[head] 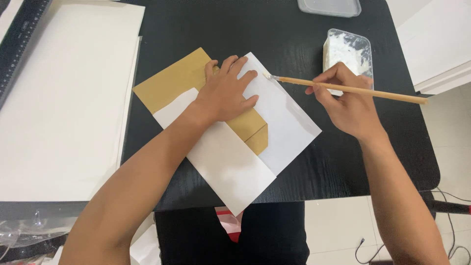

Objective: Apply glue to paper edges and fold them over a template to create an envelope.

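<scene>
- Pressing flat, the left hand [226, 91], fingers spread, pins the brown envelope [181, 81] beneath it.
- A glue brush [343, 88] is pinched in the right hand [351, 105], tip touching the white sheet [287, 122]; steady strokes along that edge are judged needed.

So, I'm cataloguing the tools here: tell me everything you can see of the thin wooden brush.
The thin wooden brush is a long, pale tan stick, round and plain, with a small whitish tip at its left end. It lies nearly level, slanting slightly down to the right. The right hand pinches it near mid-length. Its tip meets the top edge of the white paper sheet, beside the left hand's fingers.
</scene>
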